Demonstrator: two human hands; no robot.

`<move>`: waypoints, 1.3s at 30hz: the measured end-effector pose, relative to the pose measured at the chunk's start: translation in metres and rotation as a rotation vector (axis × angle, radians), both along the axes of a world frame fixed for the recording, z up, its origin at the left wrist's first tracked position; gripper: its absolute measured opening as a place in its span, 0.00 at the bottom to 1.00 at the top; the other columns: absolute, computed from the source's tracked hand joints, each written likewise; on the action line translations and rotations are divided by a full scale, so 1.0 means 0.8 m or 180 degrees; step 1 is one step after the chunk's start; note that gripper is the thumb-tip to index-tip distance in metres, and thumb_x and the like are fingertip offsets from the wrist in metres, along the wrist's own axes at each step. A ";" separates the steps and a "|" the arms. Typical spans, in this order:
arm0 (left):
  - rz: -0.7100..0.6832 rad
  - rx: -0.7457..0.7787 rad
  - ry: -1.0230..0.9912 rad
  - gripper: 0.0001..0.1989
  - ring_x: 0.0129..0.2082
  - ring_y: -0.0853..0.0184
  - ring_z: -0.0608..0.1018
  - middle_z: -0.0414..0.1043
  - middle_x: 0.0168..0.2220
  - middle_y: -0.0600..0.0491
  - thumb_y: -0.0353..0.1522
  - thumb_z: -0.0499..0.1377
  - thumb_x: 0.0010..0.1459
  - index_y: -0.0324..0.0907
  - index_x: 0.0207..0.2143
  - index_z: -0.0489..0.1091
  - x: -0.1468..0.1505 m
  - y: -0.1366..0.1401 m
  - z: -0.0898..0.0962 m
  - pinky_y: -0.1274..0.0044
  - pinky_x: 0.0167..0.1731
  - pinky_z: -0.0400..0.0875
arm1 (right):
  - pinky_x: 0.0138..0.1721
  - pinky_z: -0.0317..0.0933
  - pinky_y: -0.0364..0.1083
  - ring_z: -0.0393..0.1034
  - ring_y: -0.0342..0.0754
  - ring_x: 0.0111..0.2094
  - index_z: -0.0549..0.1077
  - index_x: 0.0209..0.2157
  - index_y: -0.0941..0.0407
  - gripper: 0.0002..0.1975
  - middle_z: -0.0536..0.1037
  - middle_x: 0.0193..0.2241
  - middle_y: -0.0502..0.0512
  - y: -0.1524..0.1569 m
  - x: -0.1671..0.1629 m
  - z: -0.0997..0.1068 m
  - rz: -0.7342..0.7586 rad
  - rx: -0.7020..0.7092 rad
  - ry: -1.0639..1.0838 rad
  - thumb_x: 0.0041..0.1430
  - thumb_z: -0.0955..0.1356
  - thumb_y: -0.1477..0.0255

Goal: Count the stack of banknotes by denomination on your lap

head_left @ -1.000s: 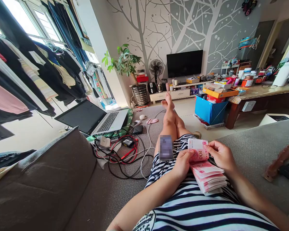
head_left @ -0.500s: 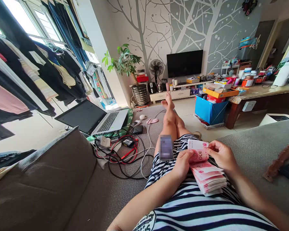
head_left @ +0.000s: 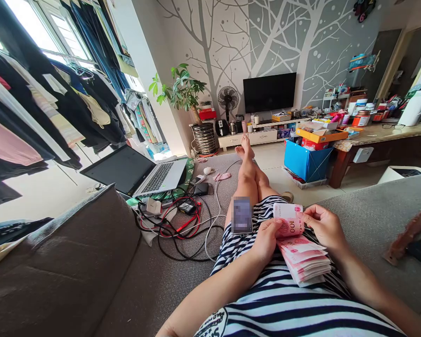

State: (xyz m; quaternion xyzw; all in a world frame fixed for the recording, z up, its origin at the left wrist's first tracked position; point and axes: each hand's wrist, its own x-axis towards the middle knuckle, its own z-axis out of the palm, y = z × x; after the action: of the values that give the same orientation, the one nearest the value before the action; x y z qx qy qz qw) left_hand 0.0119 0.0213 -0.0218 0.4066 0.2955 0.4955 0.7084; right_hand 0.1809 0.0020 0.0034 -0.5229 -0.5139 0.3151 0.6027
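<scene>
A folded stack of pink 100 banknotes (head_left: 303, 262) rests over the striped clothing on my lap. My left hand (head_left: 265, 241) is closed on the stack, its thumb pressing the left side of the raised part (head_left: 290, 226), where "100" shows. At that part's upper right edge, my right hand (head_left: 324, 225) has thumb and fingers pinched together at a note's corner. The lower notes fan out below and between the hands. On my thigh, left of the money, lies a phone (head_left: 242, 215) with a blurred screen.
Tangled black, red and white cables (head_left: 185, 217) lie on the grey sofa (head_left: 175, 281), beside an open laptop (head_left: 157, 178). A blue box (head_left: 307, 161) stands by a cluttered table (head_left: 379, 135) at right. A TV (head_left: 269, 92) and potted plant (head_left: 199, 117) are farther back.
The right hand has shifted very slightly at the corner of the raised notes. The left hand, the stack and the phone look almost the same.
</scene>
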 end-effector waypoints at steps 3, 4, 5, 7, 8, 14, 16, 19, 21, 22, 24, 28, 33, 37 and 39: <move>0.0031 -0.0031 -0.0038 0.18 0.22 0.72 0.63 0.65 0.18 0.56 0.42 0.66 0.43 0.40 0.17 0.65 0.001 0.000 0.001 0.76 0.29 0.58 | 0.23 0.59 0.42 0.63 0.43 0.22 0.72 0.25 0.57 0.22 0.72 0.20 0.50 0.001 0.004 0.000 -0.0145 0.0055 0.0021 0.45 0.74 0.51; 0.0043 -0.0040 -0.0047 0.18 0.21 0.72 0.63 0.64 0.18 0.56 0.42 0.66 0.42 0.40 0.17 0.65 0.001 0.000 0.001 0.76 0.28 0.58 | 0.24 0.60 0.42 0.64 0.44 0.23 0.72 0.25 0.57 0.22 0.72 0.21 0.50 0.002 0.005 0.000 -0.0140 0.0058 0.0048 0.45 0.74 0.51; 0.0056 -0.0050 -0.0055 0.18 0.21 0.72 0.63 0.65 0.18 0.56 0.43 0.66 0.42 0.40 0.17 0.65 0.001 -0.001 0.001 0.76 0.28 0.58 | 0.25 0.61 0.42 0.65 0.45 0.23 0.72 0.26 0.57 0.22 0.73 0.22 0.51 0.003 0.005 0.000 -0.0080 0.0042 0.0096 0.45 0.74 0.51; 0.0044 -0.0067 -0.0056 0.18 0.22 0.72 0.64 0.66 0.19 0.55 0.43 0.66 0.42 0.39 0.17 0.66 0.001 -0.001 0.002 0.76 0.28 0.58 | 0.28 0.63 0.43 0.68 0.47 0.26 0.73 0.27 0.57 0.23 0.76 0.24 0.53 0.003 0.004 -0.001 0.0216 -0.0073 0.0219 0.45 0.74 0.50; 0.0037 -0.0068 -0.0055 0.17 0.22 0.72 0.64 0.66 0.19 0.55 0.42 0.67 0.42 0.39 0.18 0.67 0.001 -0.001 0.002 0.76 0.28 0.58 | 0.29 0.64 0.44 0.70 0.47 0.27 0.74 0.28 0.57 0.23 0.77 0.25 0.54 0.004 0.003 -0.001 0.0403 -0.0156 0.0265 0.45 0.74 0.50; 0.0009 -0.0089 -0.0057 0.16 0.23 0.71 0.66 0.68 0.21 0.54 0.41 0.66 0.42 0.39 0.19 0.68 0.000 -0.005 0.007 0.76 0.28 0.58 | 0.25 0.59 0.42 0.65 0.44 0.22 0.73 0.23 0.58 0.21 0.73 0.19 0.50 0.003 -0.001 -0.003 0.0688 -0.0255 0.0113 0.44 0.76 0.54; -0.0002 -0.0113 -0.0050 0.16 0.23 0.70 0.66 0.69 0.21 0.54 0.42 0.66 0.42 0.39 0.19 0.68 0.001 -0.006 0.009 0.76 0.29 0.59 | 0.24 0.58 0.42 0.64 0.43 0.22 0.73 0.23 0.58 0.21 0.73 0.19 0.49 0.002 0.001 -0.003 0.0589 -0.0233 0.0062 0.45 0.75 0.53; 0.0018 -0.0126 -0.0046 0.16 0.23 0.70 0.66 0.68 0.21 0.54 0.42 0.66 0.41 0.39 0.19 0.68 0.002 -0.006 0.010 0.76 0.29 0.59 | 0.24 0.58 0.42 0.63 0.44 0.22 0.74 0.24 0.58 0.22 0.72 0.19 0.50 0.002 0.005 -0.001 0.0439 -0.0198 -0.0030 0.46 0.74 0.52; -0.0010 -0.0123 -0.0055 0.16 0.23 0.70 0.66 0.68 0.21 0.54 0.42 0.66 0.42 0.39 0.19 0.68 0.002 -0.006 0.011 0.76 0.30 0.59 | 0.24 0.59 0.42 0.63 0.44 0.22 0.74 0.24 0.57 0.22 0.72 0.20 0.50 0.002 0.006 -0.001 0.0302 -0.0129 -0.0045 0.46 0.74 0.51; -0.0014 -0.0113 -0.0063 0.16 0.23 0.70 0.66 0.68 0.21 0.55 0.42 0.66 0.42 0.39 0.18 0.67 0.002 -0.006 0.012 0.75 0.30 0.59 | 0.24 0.59 0.42 0.64 0.44 0.23 0.74 0.25 0.57 0.22 0.73 0.20 0.51 0.001 0.006 0.000 0.0229 -0.0093 -0.0024 0.47 0.73 0.50; 0.0014 -0.0089 -0.0082 0.17 0.23 0.71 0.65 0.66 0.20 0.55 0.42 0.66 0.42 0.40 0.17 0.66 0.001 -0.007 0.015 0.76 0.30 0.59 | 0.25 0.60 0.42 0.65 0.45 0.23 0.74 0.25 0.57 0.22 0.74 0.22 0.51 0.001 0.005 0.000 0.0162 -0.0056 0.0029 0.47 0.73 0.50; 0.0060 -0.0091 -0.0111 0.16 0.22 0.72 0.63 0.65 0.19 0.56 0.40 0.66 0.42 0.40 0.17 0.65 0.001 -0.011 0.020 0.76 0.29 0.58 | 0.27 0.61 0.43 0.67 0.46 0.24 0.75 0.26 0.58 0.23 0.76 0.23 0.53 0.001 0.004 0.000 0.0464 -0.0143 0.0042 0.47 0.73 0.50; 0.0054 -0.0089 -0.0117 0.16 0.22 0.72 0.63 0.65 0.19 0.56 0.40 0.66 0.42 0.40 0.17 0.66 0.001 -0.011 0.022 0.76 0.29 0.58 | 0.25 0.59 0.43 0.65 0.45 0.23 0.74 0.26 0.58 0.23 0.74 0.21 0.51 0.002 0.004 -0.001 0.0401 -0.0121 0.0006 0.47 0.73 0.50; 0.0021 -0.0087 -0.0141 0.16 0.22 0.71 0.64 0.66 0.20 0.56 0.40 0.67 0.42 0.40 0.17 0.66 0.001 -0.009 0.021 0.76 0.29 0.58 | 0.27 0.59 0.43 0.64 0.45 0.25 0.73 0.27 0.57 0.21 0.74 0.23 0.52 0.002 0.007 -0.001 0.0194 -0.0072 0.0090 0.50 0.72 0.52; 0.0026 -0.0096 -0.0155 0.16 0.23 0.71 0.64 0.66 0.20 0.56 0.40 0.67 0.41 0.40 0.17 0.65 0.001 -0.009 0.021 0.76 0.29 0.58 | 0.27 0.59 0.43 0.64 0.45 0.25 0.73 0.27 0.58 0.20 0.74 0.24 0.52 0.002 0.007 -0.002 0.0291 -0.0086 0.0122 0.52 0.72 0.53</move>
State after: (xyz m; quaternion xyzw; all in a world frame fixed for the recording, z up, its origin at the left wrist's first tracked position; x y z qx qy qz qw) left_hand 0.0128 0.0144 -0.0050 0.3825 0.2873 0.5036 0.7194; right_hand 0.1869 0.0039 0.0018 -0.5008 -0.5212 0.3592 0.5903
